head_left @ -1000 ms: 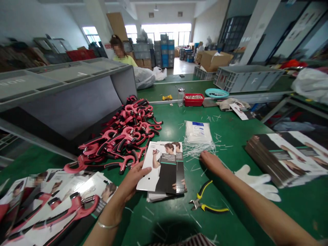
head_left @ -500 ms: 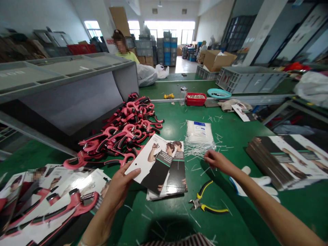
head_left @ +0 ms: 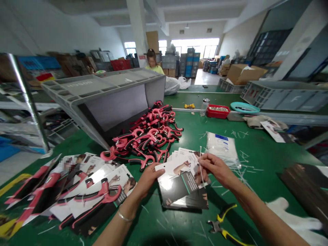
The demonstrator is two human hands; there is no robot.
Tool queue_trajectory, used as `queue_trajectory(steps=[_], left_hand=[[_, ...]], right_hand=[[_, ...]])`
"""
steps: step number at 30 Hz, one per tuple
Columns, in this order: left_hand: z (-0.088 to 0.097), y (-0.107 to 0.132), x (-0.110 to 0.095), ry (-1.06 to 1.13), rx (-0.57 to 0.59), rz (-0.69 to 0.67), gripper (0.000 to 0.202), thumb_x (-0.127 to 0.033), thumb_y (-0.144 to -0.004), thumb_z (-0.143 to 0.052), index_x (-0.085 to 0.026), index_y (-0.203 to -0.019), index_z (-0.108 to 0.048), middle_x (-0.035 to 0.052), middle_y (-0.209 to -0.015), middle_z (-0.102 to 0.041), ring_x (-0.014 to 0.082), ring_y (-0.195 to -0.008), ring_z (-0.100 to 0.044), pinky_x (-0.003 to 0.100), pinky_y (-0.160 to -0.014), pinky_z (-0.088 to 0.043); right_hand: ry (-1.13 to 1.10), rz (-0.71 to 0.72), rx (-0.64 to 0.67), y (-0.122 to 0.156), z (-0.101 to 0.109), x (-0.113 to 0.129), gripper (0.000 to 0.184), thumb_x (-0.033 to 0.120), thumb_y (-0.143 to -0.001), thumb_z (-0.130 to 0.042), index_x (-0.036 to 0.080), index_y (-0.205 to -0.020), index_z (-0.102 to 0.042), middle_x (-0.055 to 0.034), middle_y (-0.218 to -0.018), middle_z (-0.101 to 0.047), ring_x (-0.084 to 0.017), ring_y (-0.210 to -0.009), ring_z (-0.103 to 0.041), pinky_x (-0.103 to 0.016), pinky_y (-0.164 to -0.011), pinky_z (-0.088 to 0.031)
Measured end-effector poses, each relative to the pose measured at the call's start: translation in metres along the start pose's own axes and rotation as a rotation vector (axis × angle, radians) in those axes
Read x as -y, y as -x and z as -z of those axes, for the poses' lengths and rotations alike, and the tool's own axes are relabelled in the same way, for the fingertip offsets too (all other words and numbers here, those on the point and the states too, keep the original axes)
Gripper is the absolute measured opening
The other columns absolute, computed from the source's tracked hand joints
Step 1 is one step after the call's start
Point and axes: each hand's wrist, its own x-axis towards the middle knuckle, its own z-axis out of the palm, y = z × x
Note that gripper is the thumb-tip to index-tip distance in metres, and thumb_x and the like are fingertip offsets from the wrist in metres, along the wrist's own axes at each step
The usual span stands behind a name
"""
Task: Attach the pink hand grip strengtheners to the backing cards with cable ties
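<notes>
My left hand (head_left: 148, 180) is closed on the edge of a printed cardboard card (head_left: 176, 182), thumb on top. The card lies tilted over a small stack of similar cards (head_left: 202, 202). Between thumb and fingers, my right hand (head_left: 214, 168) pinches a thin white cable tie (head_left: 201, 155), held upright at the card's right side. Behind that hand lies a plastic bag of cable ties (head_left: 221, 145), with loose ties spilling out. Yellow-and-black cutting pliers (head_left: 216, 225) lie open on the green table. A heap of pink-and-black hand grip strengtheners (head_left: 151, 135) sits beyond my left hand.
Several carded hand grips (head_left: 102, 194) lie at the left. A tipped grey crate (head_left: 156, 89) stands behind the heap. Toward the back are a glass jar (head_left: 204, 107) and a red tray (head_left: 217, 112). White gloves (head_left: 289, 215) and a card stack (head_left: 302, 184) lie at the right.
My view has swung left. My left hand has lowered the card and turned it over the stack. My right hand has come from the loose ties to the card, now with a cable tie.
</notes>
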Motion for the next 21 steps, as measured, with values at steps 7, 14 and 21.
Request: queue_trajectory(steps=[7, 14, 21], left_hand=[[0.012, -0.012, 0.01, 0.066, -0.01, 0.001, 0.046, -0.031, -0.063, -0.083, -0.012, -0.101, -0.067, 0.0102, -0.096, -0.073, 0.0218, -0.084, -0.067, 0.03, -0.076, -0.048], [0.008, -0.014, 0.018, 0.301, -0.011, -0.055, 0.045, -0.049, -0.083, -0.066, -0.01, -0.105, -0.068, 0.0125, -0.096, -0.074, 0.0219, -0.085, -0.068, 0.032, -0.078, -0.05], [-0.005, -0.004, 0.042, 0.441, -0.18, -0.125, 0.04, -0.047, -0.083, -0.067, -0.015, -0.107, -0.068, 0.0097, -0.103, -0.074, 0.0237, -0.094, -0.068, 0.034, -0.082, -0.052]], right_hand=[[0.395, 0.402, -0.213, -0.049, -0.063, -0.009, 0.023, 0.044, -0.098, -0.046, 0.022, -0.104, -0.048, -0.0082, -0.093, -0.071, -0.019, -0.073, -0.072, -0.031, -0.066, -0.057], [0.665, 0.549, -0.197, -0.062, -0.079, -0.049, 0.019, 0.032, -0.101, -0.037, 0.022, -0.112, -0.049, -0.008, -0.096, -0.07, -0.018, -0.073, -0.071, -0.032, -0.072, -0.056], [0.848, 0.633, -0.12, -0.06, -0.075, -0.056, 0.023, 0.019, -0.096, -0.044, 0.021, -0.118, -0.05, -0.0101, -0.104, -0.072, -0.022, -0.085, -0.071, -0.036, -0.081, -0.053]])
